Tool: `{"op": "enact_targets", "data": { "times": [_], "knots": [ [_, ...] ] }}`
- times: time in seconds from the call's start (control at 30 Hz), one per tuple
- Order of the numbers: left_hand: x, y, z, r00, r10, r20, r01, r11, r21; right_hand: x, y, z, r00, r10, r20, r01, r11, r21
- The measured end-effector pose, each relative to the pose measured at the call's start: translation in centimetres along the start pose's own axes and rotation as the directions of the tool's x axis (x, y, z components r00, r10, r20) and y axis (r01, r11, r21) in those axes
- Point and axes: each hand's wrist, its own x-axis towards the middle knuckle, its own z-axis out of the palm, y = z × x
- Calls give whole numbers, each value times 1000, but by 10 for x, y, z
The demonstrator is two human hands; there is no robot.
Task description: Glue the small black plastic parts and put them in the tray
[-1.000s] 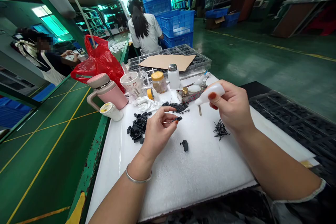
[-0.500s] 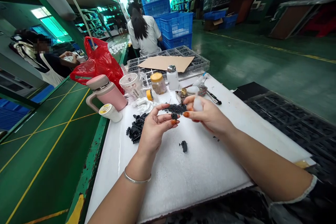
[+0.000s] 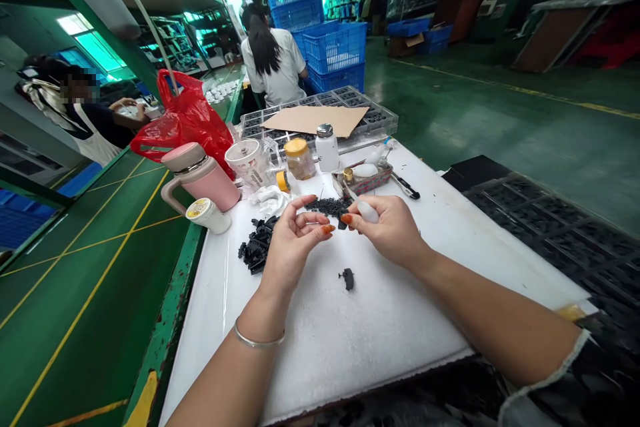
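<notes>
My right hand (image 3: 393,223) is closed on a small white squeeze bottle (image 3: 367,211) with a pointed tip, and a small black part (image 3: 342,223) shows at its fingertips. Left of it, my left hand (image 3: 295,237) is raised above the white board (image 3: 380,320) with fingers curled apart and nothing visible between them. A heap of tiny black pieces (image 3: 327,205) lies just behind the hands. Beside my left hand is a pile of larger black parts (image 3: 257,245). One black part (image 3: 349,279) lies alone on the board in front of the hands.
A pink mug (image 3: 210,180), a white jar (image 3: 209,215), a yellow-lidded jar (image 3: 300,159) and a metal-capped bottle (image 3: 327,150) stand behind. A cutter (image 3: 406,187) lies at the right. Beyond are a red bag (image 3: 187,117), blue crates (image 3: 335,50) and two people.
The black part that was at my left fingertips is now at my right fingertips. My right hand has lowered slightly, and the squeeze bottle now points up and left.
</notes>
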Motion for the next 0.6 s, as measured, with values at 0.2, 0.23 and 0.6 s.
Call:
{"op": "enact_targets", "data": {
  "times": [0.2,0.23,0.6],
  "knots": [
    [15,-13,-19,982,187,-33,-138,821,555,9,9,-14,994,-74,-77,59,981,-184],
    [17,-16,-19,976,216,0,-164,740,652,10,10,-15,993,-92,-68,75,972,-224],
    [22,-34,-2,934,215,286,-292,-2,956,9,8,-20,981,-130,143,178,895,-410]
  ]
}}
